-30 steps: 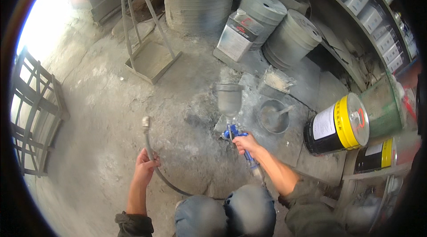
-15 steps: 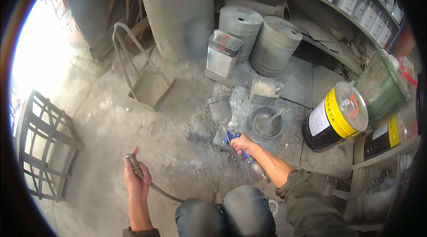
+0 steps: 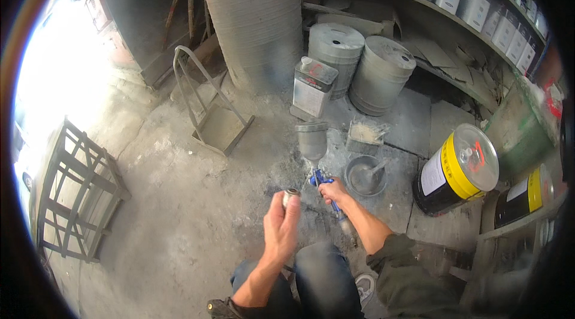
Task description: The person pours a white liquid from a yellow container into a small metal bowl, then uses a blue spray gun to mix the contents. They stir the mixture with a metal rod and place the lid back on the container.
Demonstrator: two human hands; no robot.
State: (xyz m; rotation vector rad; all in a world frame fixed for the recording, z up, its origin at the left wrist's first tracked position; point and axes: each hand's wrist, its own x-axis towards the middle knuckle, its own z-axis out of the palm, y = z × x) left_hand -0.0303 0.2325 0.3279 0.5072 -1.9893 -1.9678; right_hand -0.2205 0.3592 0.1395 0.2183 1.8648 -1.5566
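My right hand [image 3: 333,191] is wrapped round the handle of a blue spray gun [image 3: 317,175], whose grey cup [image 3: 312,142] stands upright on top. In my left hand [image 3: 279,227] is the end of an air hose, with its metal coupling [image 3: 291,192] pointing up between the fingers. The coupling is close to the spray gun's handle in the picture but apart from it. Most of the hose is hidden behind my left arm and knees. Right of the gun sits a round grey bowl [image 3: 348,182] with a stick-like tool [image 3: 380,166] leaning in it.
Behind the bowl stands a small tin [image 3: 362,148] of pale bristly material. Farther back are a rectangular can [image 3: 312,94] and two metal drums [image 3: 383,79]. A black and yellow drum [image 3: 458,169] is at right, a hand trolley [image 3: 224,136] and metal frame crate [image 3: 81,193] at left.
My left hand has swung right with the hose end, from the left side to near the spray gun. My right hand still grips the gun, now held more upright. The view has shifted slightly.
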